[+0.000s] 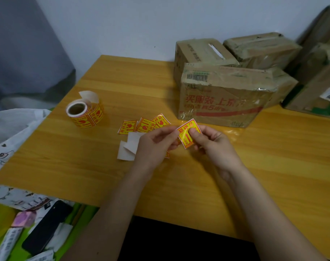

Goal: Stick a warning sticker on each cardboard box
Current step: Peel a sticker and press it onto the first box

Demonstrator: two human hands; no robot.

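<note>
Both hands hold one yellow and red warning sticker [186,137] above the middle of the wooden table [179,176]. My left hand [154,146] pinches its left edge and my right hand [211,144] pinches its right side. Just beyond the sticker stands a taped cardboard box [226,97] with red print on its front. Two more cardboard boxes [200,51] [262,48] stand behind it against the wall. Loose warning stickers [143,126] lie on the table left of my hands, with white backing papers [128,147] beside them. A sticker roll [85,112] stands further left.
More cardboard boxes [318,78] are stacked at the right edge of the table. Off the table's left side lie a white plastic bag [11,127], a dark phone [45,228] and small packets on a green surface. A grey curtain hangs at the back left.
</note>
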